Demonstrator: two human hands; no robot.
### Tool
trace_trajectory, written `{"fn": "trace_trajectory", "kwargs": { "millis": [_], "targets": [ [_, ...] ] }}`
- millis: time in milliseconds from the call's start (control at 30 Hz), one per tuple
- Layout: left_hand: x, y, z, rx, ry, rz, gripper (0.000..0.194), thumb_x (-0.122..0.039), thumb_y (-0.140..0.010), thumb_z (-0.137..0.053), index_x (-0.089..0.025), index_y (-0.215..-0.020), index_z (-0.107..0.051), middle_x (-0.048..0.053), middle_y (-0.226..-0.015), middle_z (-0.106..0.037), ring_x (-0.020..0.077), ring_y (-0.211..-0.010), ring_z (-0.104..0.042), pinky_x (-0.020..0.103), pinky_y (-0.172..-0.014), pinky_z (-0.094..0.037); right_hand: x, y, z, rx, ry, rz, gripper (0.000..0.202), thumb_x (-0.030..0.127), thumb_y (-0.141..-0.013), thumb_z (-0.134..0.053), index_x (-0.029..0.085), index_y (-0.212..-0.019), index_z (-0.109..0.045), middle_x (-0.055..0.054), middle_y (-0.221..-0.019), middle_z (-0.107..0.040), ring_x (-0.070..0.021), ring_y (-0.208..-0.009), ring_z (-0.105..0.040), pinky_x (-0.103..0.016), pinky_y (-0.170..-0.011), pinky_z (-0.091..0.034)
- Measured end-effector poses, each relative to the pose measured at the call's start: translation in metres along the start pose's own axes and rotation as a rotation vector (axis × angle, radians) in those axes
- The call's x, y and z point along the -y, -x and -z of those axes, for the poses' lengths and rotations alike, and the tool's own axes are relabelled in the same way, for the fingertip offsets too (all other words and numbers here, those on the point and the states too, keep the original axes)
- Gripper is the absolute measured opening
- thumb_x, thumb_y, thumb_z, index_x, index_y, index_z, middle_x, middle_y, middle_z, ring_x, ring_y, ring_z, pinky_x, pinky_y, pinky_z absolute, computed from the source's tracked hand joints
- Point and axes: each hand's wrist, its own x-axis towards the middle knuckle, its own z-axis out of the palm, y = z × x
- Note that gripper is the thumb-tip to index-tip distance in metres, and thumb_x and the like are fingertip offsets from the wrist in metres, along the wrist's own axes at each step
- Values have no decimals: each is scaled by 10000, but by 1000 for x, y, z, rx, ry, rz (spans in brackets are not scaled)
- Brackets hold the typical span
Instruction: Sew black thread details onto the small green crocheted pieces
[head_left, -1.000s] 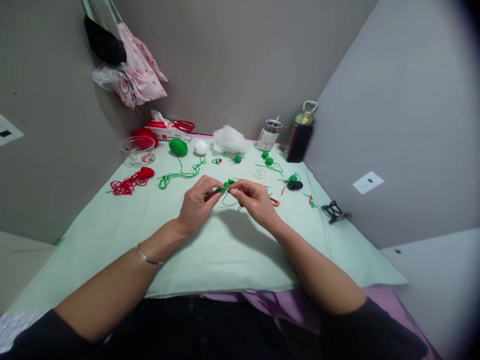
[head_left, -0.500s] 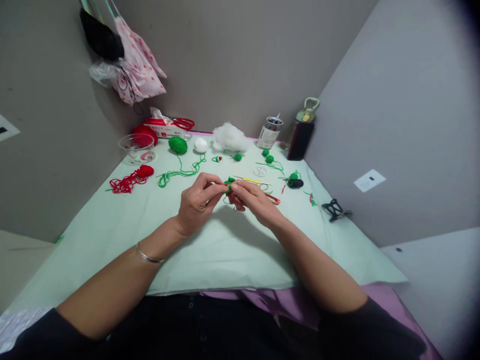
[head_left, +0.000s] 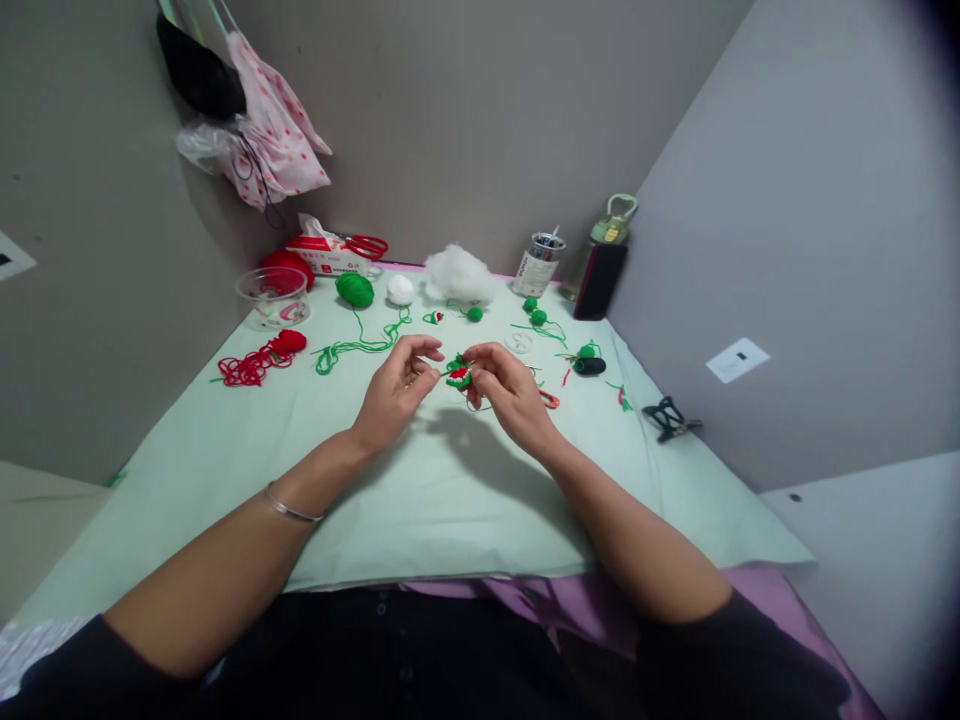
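Note:
Between my hands, above the table, is a small crocheted piece [head_left: 458,375] in red, white and green, its red middle facing me. My right hand [head_left: 511,392] pinches its right side between thumb and fingers. To its left, my left hand [head_left: 403,388] has thumb and fingertips drawn together at a short green yarn strand [head_left: 445,374] that runs to the piece. A thin dark loop [head_left: 478,407] hangs below my right fingers; its kind is unclear. Behind my right hand, an orange-handled tool [head_left: 550,399] lies partly hidden.
Behind my hands lie a green yarn ball [head_left: 355,290], a white ball [head_left: 400,290], fluffy stuffing [head_left: 457,275] and a small crocheted piece [head_left: 433,318]. Red yarn [head_left: 251,365] and a clear tub [head_left: 272,300] are left. Rightward stand a pen can [head_left: 538,265], bottle [head_left: 613,225] and phone [head_left: 601,280].
My hands have moved slightly apart, and the crocheted piece has turned so its red and white face shows. My right hand now covers the yellow-handled tool on the table.

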Motion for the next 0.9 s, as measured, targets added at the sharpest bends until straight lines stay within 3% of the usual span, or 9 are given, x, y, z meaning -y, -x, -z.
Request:
{"fn": "trace_trajectory", "kwargs": {
  "millis": [233,367,533,767,900],
  "targets": [
    [-1,-6,4,259,74,230,243,-427,-878,-644,-186,-917,-648,9,-815,-599,134,-704,-503,275,-665,-401,-2,2,-1,-12,53,80,158,260,-923,-474,198,-1058,-529,43,-705,-553,-110,-604,-543,-272,-613,-453],
    [2,-7,5,219,181,296,251,-437,-853,-678,-187,-877,-660,-6,-782,-567,114,-649,-436,268,-638,-359,-3,3,0,7,98,99,152,297,-953,-503,207,-1074,-525,29,-739,-581,-119,-633,-569,-277,-628,-475],
    [5,-10,7,168,224,345,230,-395,-790,-736,-188,-881,-698,14,-871,-627,126,-727,-485,262,-654,-355,-4,2,2,1,356,198,124,291,-953,-564,206,-998,-643,-51,-972,-638,-138,-782,-609,-289,-715,-487],
    [0,-8,4,169,246,302,196,-362,-788,-740,-200,-850,-650,-16,-826,-584,116,-708,-459,258,-652,-350,-8,-1,4,-5,230,101,147,318,-927,-606,194,-973,-669,-32,-877,-664,-132,-702,-595,-281,-657,-498],
    [2,-7,4,225,251,288,225,-367,-787,-755,-202,-885,-638,-24,-798,-561,110,-684,-444,255,-638,-337,-4,0,5,-11,318,148,121,278,-918,-608,190,-901,-689,-37,-888,-646,-142,-801,-608,-282,-721,-504]
  ]
}}
